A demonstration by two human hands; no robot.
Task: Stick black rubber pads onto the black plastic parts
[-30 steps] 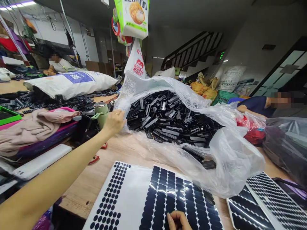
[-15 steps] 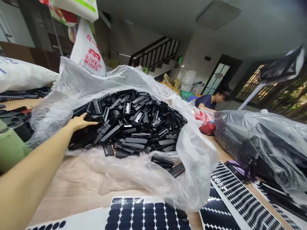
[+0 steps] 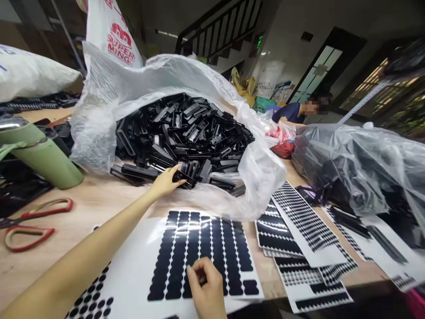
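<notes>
My left hand (image 3: 168,180) reaches to the front of a heap of black plastic parts (image 3: 195,133). Its thumb and forefinger are spread against the nearest pieces, and the other fingers are partly hidden. A translucent plastic bag (image 3: 262,170) lies open around the heap. Closer to me, my right hand (image 3: 206,285) is curled with thumb and forefinger together, above a white sheet of black oval stickers (image 3: 206,243). Whatever those fingers may hold is too small or hidden to make out. Another sheet with round black stickers (image 3: 94,294) lies partly under my left forearm.
Red-handled scissors (image 3: 40,221) and a green cylindrical container (image 3: 56,159) are on the left. More sticker sheets (image 3: 308,221) overlap on the right, below a large filled plastic bag (image 3: 352,159). A person (image 3: 292,113) is bent over beyond the table.
My left hand has moved from the heap's left side to its front edge. My right hand has come into view over the sticker sheet. The view has tilted down, showing the scissors.
</notes>
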